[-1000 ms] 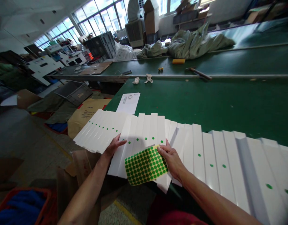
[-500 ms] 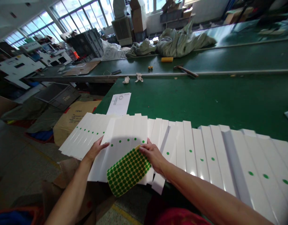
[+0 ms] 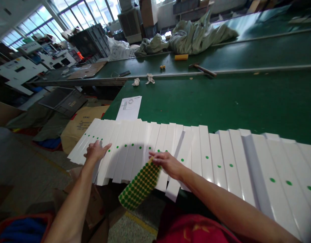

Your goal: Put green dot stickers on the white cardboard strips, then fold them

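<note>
A long row of flat white boxes (image 3: pixel 196 148) lies side by side along the near edge of the green table, each marked with a small green dot. My right hand (image 3: pixel 168 163) pinches the upper corner of a yellowish sheet of round green stickers (image 3: pixel 141 185), which hangs tilted over the boxes and past the table edge. My left hand (image 3: pixel 96 151) rests on the boxes at the left, fingers spread, thumb beside one green dot. Its fingers cover part of the boxes beneath.
A printed paper (image 3: pixel 129 108) lies behind the boxes. Farther back are crumpled scraps (image 3: pixel 150 79), a hammer (image 3: pixel 203 70), a yellow block (image 3: pixel 181 57) and a grey-green sack (image 3: pixel 188 37). Left of the table, on the floor, stand a grey crate (image 3: pixel 63 101) and a tan sack (image 3: pixel 82 123).
My left hand has moved left and let go of the group of white boxes, which now lies spread flat in the row. The sticker sheet has tilted more steeply in my right hand.
</note>
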